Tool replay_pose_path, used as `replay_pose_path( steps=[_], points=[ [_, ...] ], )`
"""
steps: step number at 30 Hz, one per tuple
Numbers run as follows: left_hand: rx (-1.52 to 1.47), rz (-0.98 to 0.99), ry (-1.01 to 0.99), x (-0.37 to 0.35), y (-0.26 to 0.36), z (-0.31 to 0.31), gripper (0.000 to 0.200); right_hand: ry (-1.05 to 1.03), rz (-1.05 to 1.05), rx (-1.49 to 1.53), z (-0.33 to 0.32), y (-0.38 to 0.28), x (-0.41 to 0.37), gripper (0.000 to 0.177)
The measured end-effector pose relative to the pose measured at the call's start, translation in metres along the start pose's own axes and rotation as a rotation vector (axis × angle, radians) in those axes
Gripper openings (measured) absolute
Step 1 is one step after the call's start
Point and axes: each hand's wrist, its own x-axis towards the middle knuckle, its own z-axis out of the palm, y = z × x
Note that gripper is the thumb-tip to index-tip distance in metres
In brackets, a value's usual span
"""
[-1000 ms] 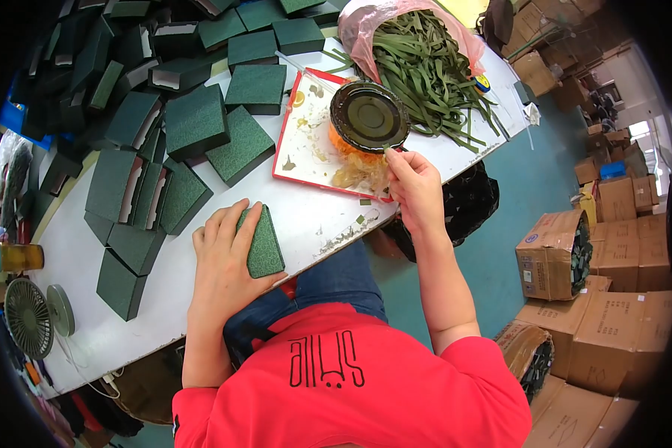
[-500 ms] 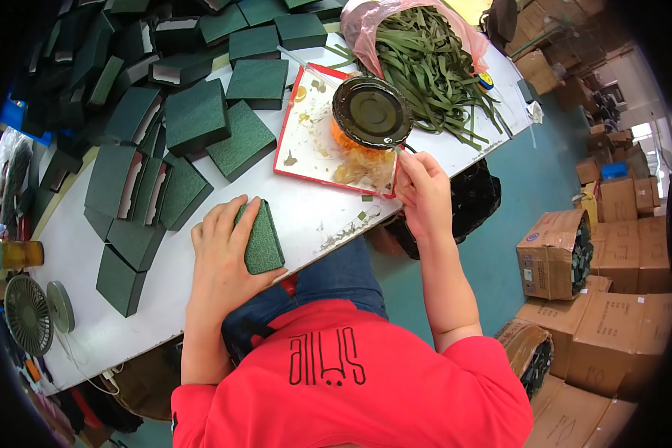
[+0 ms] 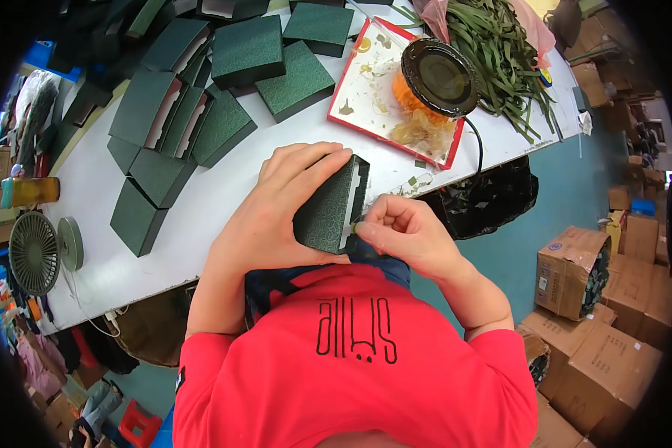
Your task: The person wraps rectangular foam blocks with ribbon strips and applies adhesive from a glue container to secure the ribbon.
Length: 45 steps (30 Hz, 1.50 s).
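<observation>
My left hand (image 3: 276,209) is wrapped round a dark green box (image 3: 327,208), which stands tilted at the table's front edge with its white-lined open side facing right. At that open side, my right hand (image 3: 403,230) pinches something small and dark, partly hidden by the fingertips. Beyond my hands, a black round pot (image 3: 440,78) with an orange base rests on a red-rimmed white tray (image 3: 340,110) stained with glue-like residue. A heap of green ribbon strips (image 3: 493,56) lies in a pink plastic bag behind the pot.
Several green boxes (image 3: 248,49) are piled at the table's back left. A green fan (image 3: 33,252) and a yellowish bottle (image 3: 37,192) are at the left. A black bag (image 3: 493,198) hangs below the table edge. Cardboard cartons (image 3: 573,270) stand on the floor at right.
My left hand has lifted and turned the green box so its open side shows. My right hand has come from beside the pot to the box. The view has shifted left.
</observation>
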Motion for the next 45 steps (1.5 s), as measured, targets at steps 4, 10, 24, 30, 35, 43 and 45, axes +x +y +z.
replay_pose_path(
  steps=[4, 10, 24, 30, 35, 43, 45],
  points=[
    [0.002, 0.020, 0.007, 0.002, 0.000, -0.002, 0.103, -0.020, 0.002, -0.029, 0.002, 0.006, 0.003, 0.019],
    [0.018, 0.020, -0.005, 0.001, 0.001, -0.002, 0.103, 0.012, 0.016, -0.052, 0.006, 0.002, 0.003, 0.021],
    [0.263, 0.061, -0.070, 0.003, 0.013, 0.004, 0.081, -0.020, 0.019, -0.299, -0.007, 0.026, 0.018, 0.025],
    [0.231, -0.017, 0.033, 0.000, 0.005, 0.005, 0.091, 0.159, -0.234, -0.341, -0.004, 0.011, 0.015, 0.015],
    [0.241, -0.036, 0.130, 0.000, 0.003, 0.006, 0.095, 0.126, -0.756, -0.609, -0.013, 0.021, -0.017, 0.013],
    [0.170, -0.019, 0.092, 0.001, 0.012, 0.016, 0.098, 0.240, -0.130, 0.487, -0.003, 0.053, -0.009, 0.035],
    [0.178, -0.056, 0.078, -0.002, 0.013, 0.012, 0.099, 0.330, -0.257, 0.650, -0.013, 0.053, -0.011, 0.034]
  ],
)
